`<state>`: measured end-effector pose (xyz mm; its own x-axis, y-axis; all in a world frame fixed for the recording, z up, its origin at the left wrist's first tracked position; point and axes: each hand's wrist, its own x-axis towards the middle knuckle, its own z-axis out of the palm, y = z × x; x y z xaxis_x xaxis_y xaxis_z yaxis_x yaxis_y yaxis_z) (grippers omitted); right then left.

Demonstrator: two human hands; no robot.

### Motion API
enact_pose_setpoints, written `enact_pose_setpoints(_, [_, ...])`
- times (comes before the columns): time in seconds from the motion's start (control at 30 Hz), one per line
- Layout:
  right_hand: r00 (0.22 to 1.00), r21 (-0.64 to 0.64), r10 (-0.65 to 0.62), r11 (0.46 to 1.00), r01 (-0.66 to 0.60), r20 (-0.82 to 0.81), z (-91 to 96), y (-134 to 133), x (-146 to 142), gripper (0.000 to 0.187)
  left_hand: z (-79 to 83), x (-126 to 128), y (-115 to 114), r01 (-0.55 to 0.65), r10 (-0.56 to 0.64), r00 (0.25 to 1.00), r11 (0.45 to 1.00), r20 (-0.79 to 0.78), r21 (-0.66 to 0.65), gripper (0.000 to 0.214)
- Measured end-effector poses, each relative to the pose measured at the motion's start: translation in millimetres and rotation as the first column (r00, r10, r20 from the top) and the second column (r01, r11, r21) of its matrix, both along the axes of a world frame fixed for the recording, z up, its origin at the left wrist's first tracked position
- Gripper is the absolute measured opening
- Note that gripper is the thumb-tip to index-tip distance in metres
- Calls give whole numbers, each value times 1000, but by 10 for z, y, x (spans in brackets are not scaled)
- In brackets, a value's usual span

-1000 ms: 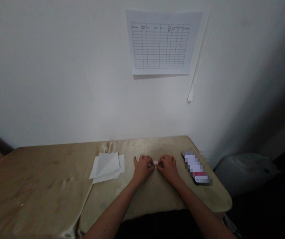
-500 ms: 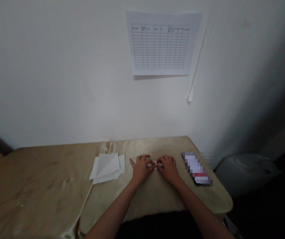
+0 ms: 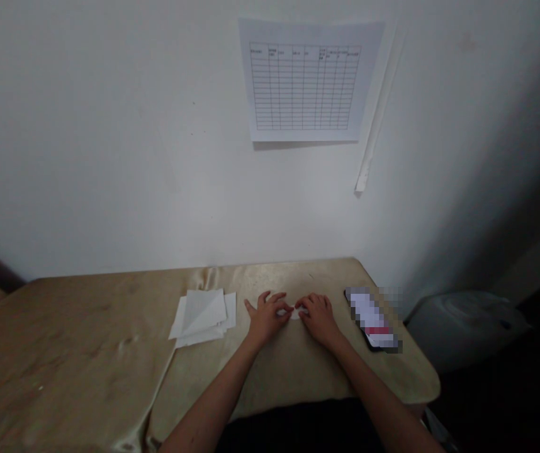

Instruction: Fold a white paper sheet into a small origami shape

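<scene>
A small piece of white paper [image 3: 295,314] lies between my two hands, low over the cloth-covered table. My left hand [image 3: 269,318] pinches its left side between thumb and index finger, the other fingers spread away. On the opposite side my right hand [image 3: 318,316] grips the paper with thumb and curled fingers. Much of the paper is hidden by the fingertips, so its exact folds cannot be made out. To the left of my left hand sits a loose stack of white paper sheets [image 3: 204,314].
A phone [image 3: 374,321], partly pixelated, lies on the table [image 3: 260,390] to the right. The wall behind carries a printed table sheet [image 3: 305,88] and a white strip [image 3: 378,119]. A pale plastic container [image 3: 468,327] stands beyond the table's right edge.
The fingertips have drawn slightly apart, and more of the small white paper shows between them. Both hands stay in nearly the same place.
</scene>
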<state>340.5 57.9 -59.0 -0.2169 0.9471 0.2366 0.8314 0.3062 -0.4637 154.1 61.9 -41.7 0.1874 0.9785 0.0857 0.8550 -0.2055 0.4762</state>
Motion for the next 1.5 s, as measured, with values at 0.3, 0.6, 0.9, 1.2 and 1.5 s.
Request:
enact_pose_setpoints(0.3, [999,-34,47,998,-48,-28,-19,33,65,34,38,-75,0,42,-45,998,997,-44,-62,23])
enact_pose_setpoints(0.6, [997,6,74,997,-74,-32,-20,8,90,37,36,-103,-39,72,-74,996,997,-50,-41,28])
enact_pose_setpoints(0.9, [997,47,44,998,-41,-65,4,-19,36,18,25,40,-76,-5,4,1000,998,20,57,15])
enact_pose_setpoints(1.2, [1000,39,5,999,-4,-22,1,15,-2,15,24,93,-75,-34,33,999,997,25,64,13])
enact_pose_setpoints(1.5, [999,11,18,1000,-18,-41,7,30,29,20,-4,47,-17,6,-7,1000,999,26,35,15])
